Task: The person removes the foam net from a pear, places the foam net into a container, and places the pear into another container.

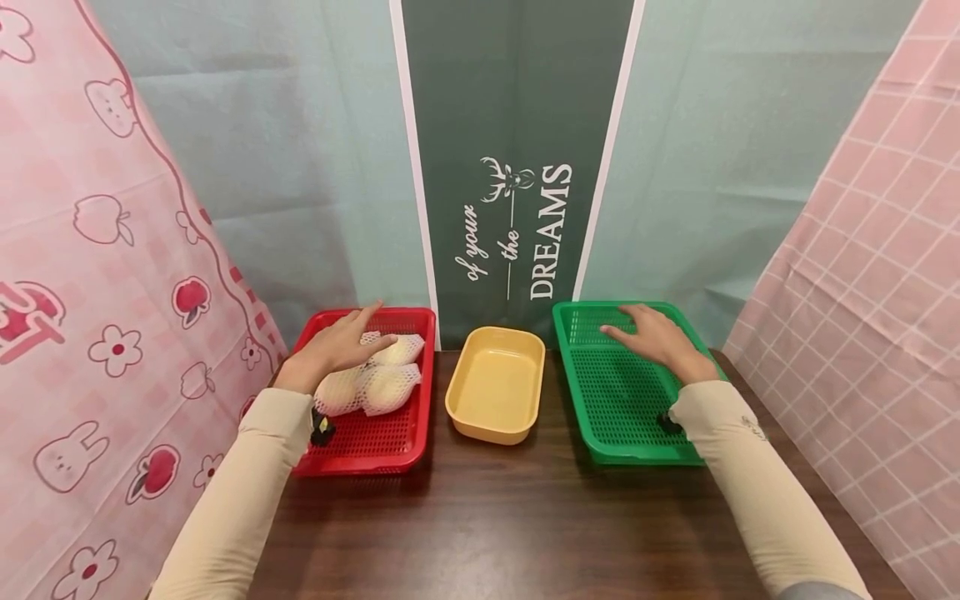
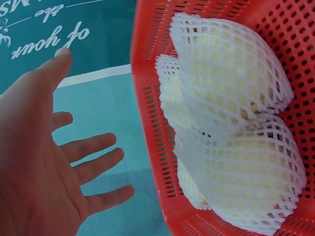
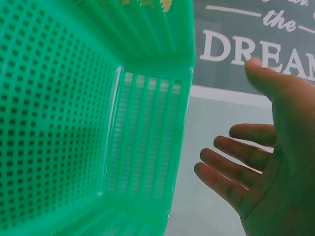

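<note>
A dark wooden table (image 1: 480, 525) is backed by a green cloth (image 1: 517, 92) and flanked by pink cloths (image 1: 112, 417). In the head view, net-wrapped fruits (image 1: 388, 389) are contained in the red basket (image 1: 371, 442), left of centre; a yellow tray (image 1: 495, 383) is set mid-frame and a green basket (image 1: 615, 404) to its right. The left hand (image 1: 337, 343), clearly the nearer, is held over the fruits' upper-left side, partly hiding them; the right hand (image 1: 656, 335) is held over the green basket, with the tray lying between it and the fruits. In the left wrist view, the fruits are seen at right, and spread, empty fingers at left; no single long axis is shared by the bundle. In the right wrist view, the green basket is seen at left, and extended fingers at right, with nothing gripped.
</note>
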